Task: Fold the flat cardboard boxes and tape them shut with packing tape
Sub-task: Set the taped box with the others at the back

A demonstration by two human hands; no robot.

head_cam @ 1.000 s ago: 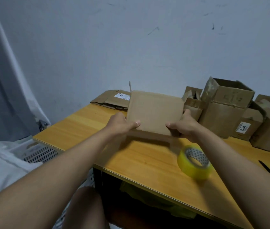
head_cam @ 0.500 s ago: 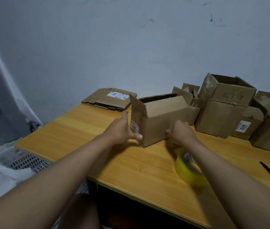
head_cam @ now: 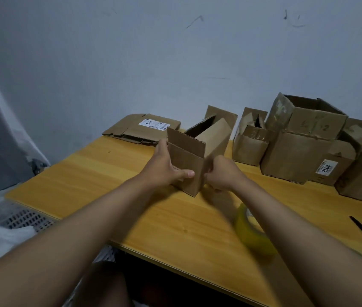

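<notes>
Cardboard box is held upright on the counter, apparently for flap folding. Left hand grip is clasped round its left side; right hand grip is curled against its right side, contact unclear.

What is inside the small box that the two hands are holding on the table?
The small box, held by the left hand and right hand, stands open at the top. Only a dark inner wall shows; nothing is visible inside. Its bottom is hidden by the front wall.

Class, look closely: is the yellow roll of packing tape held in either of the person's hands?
No: the yellow roll of packing tape lies on the wooden table, while both hands are at the small cardboard box.
</notes>
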